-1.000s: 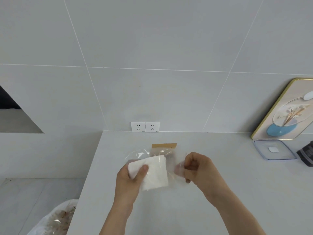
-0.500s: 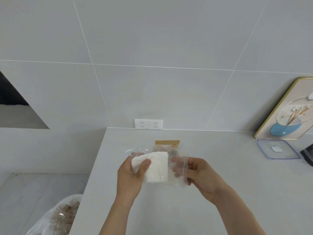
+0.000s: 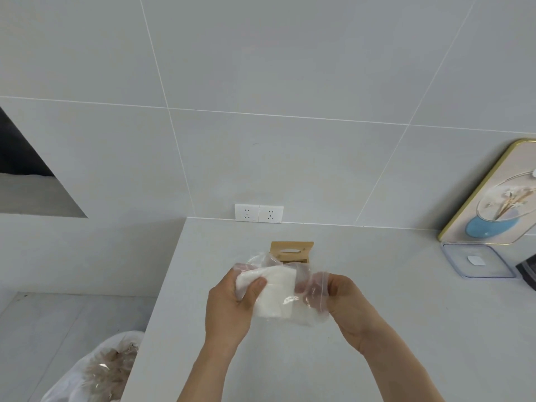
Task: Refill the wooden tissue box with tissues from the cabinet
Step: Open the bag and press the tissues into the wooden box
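Above the tabletop, the left hand grips the tissues while the right hand pinches the bag; unwrapping seems underway. Next: the box, near the back edge.

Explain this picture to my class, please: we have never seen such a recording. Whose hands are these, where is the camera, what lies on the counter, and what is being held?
No machine here: a person wears a camera on the head, looking down at their own hands. The left hand grips a stack of white tissues, thumb on top. The right hand pinches the clear plastic bag around them. Behind, on the grey counter, stands the wooden tissue box. To the right lie a clear plastic lid and a framed picture leaning on the wall.
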A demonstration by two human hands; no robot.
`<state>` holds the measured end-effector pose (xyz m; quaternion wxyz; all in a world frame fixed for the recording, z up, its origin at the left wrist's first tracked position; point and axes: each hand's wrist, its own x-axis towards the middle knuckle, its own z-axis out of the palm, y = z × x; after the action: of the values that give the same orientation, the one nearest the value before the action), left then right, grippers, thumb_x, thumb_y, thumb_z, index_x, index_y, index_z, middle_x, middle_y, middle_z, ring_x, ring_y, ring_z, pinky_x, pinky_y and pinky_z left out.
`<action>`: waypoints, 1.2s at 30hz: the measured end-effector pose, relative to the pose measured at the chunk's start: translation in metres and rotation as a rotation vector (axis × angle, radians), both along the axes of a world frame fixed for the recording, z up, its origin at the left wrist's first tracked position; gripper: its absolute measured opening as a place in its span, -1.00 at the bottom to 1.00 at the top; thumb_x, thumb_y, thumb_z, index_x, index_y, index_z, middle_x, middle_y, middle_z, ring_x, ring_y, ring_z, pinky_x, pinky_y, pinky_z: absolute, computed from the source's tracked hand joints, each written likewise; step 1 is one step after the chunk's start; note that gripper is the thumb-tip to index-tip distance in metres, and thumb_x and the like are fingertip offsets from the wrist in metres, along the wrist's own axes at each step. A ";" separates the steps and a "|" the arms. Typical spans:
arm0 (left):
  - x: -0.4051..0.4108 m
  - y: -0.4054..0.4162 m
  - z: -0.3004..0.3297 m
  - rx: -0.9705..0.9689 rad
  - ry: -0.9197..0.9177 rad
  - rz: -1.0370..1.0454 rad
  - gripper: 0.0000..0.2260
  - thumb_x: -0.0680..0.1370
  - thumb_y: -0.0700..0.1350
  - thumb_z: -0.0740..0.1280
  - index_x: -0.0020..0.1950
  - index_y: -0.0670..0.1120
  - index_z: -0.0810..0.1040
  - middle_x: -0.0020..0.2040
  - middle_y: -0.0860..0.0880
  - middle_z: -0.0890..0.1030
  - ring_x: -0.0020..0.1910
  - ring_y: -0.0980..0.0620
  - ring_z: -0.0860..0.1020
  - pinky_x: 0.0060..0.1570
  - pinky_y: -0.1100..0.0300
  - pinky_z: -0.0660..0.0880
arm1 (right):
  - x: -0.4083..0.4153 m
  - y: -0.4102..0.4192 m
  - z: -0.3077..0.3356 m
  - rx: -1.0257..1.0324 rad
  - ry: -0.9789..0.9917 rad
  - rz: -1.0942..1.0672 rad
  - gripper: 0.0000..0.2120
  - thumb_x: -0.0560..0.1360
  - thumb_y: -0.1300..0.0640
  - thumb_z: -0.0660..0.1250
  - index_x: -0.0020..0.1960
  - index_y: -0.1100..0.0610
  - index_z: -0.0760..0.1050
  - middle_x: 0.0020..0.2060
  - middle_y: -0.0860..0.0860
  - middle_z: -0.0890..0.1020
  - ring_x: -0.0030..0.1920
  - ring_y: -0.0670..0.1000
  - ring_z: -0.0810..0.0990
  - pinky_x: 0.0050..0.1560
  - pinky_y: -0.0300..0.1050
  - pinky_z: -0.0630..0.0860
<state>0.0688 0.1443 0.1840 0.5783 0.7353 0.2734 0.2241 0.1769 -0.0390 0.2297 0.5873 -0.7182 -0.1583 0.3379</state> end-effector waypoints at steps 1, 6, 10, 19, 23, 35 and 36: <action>0.001 0.000 0.000 0.034 0.006 -0.010 -0.79 0.42 0.24 0.42 0.00 0.23 0.60 -0.10 0.31 0.68 -0.12 0.23 0.64 -0.09 0.09 0.61 | 0.000 0.002 -0.001 -0.011 -0.001 -0.010 -0.72 0.36 0.38 0.28 -0.36 0.06 0.60 -0.28 -0.03 0.72 -0.28 -0.11 0.64 -0.38 -0.38 0.48; 0.006 0.002 0.002 0.030 -0.010 -0.011 -0.79 0.42 0.27 0.40 0.02 0.31 0.57 -0.12 0.31 0.68 -0.14 0.20 0.65 -0.14 0.08 0.62 | -0.004 0.012 0.003 -0.015 -0.022 -0.046 -0.80 0.45 0.20 0.45 -0.32 0.00 0.61 -0.45 0.00 0.60 -0.51 -0.07 0.50 -0.50 -0.28 0.33; 0.011 0.008 0.002 -0.061 -0.030 -0.004 -0.87 0.47 0.12 0.48 -0.01 0.27 0.62 -0.09 0.28 0.70 -0.10 0.20 0.66 -0.11 0.15 0.61 | -0.005 0.021 0.005 -0.106 -0.001 0.037 -0.72 0.41 -0.14 0.44 0.07 -0.05 0.64 -0.22 -0.04 0.67 -0.26 -0.03 0.65 -0.25 -0.15 0.50; 0.003 0.016 -0.005 -0.319 -0.014 -0.198 -0.82 0.45 0.01 0.53 0.04 0.10 0.67 -0.05 0.00 0.75 -0.11 0.05 0.72 -0.19 0.15 0.66 | -0.003 0.032 -0.006 -0.173 0.065 0.017 -0.64 0.35 -0.10 0.46 0.15 -0.22 0.59 -0.02 -0.08 0.74 -0.06 -0.04 0.65 0.00 -0.10 0.49; -0.008 0.029 -0.022 -0.408 0.041 -0.155 -0.84 0.51 -0.15 0.52 0.01 0.09 0.68 -0.07 0.03 0.76 -0.10 0.04 0.73 -0.24 0.19 0.65 | -0.001 0.029 -0.020 -0.147 0.101 -0.128 -0.83 0.48 0.04 0.46 0.04 0.05 0.69 -0.06 -0.01 0.76 0.00 0.06 0.68 0.07 -0.05 0.52; -0.038 0.078 -0.082 -0.662 0.139 0.267 -0.81 0.53 -0.29 0.45 0.10 -0.09 0.63 -0.08 -0.12 0.72 -0.30 -0.05 0.65 -0.21 0.12 0.61 | -0.006 0.034 -0.050 -0.219 0.119 -0.457 -0.83 0.51 0.19 0.42 0.10 0.15 0.60 -0.04 0.06 0.71 -0.02 0.09 0.67 -0.30 -0.10 0.63; -0.041 0.081 -0.089 -0.687 0.145 0.287 -0.81 0.53 -0.29 0.44 0.11 -0.09 0.62 -0.07 -0.12 0.71 -0.29 -0.05 0.64 -0.19 0.11 0.60 | -0.008 0.033 -0.053 -0.200 0.155 -0.462 -0.83 0.51 0.21 0.41 0.10 0.15 0.61 -0.03 0.07 0.71 -0.01 0.10 0.68 -0.29 -0.10 0.63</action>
<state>0.0279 0.2253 0.0951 0.7330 0.4666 0.4731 0.1456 0.1685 -0.0060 0.1769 0.5854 -0.7618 0.0892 0.2628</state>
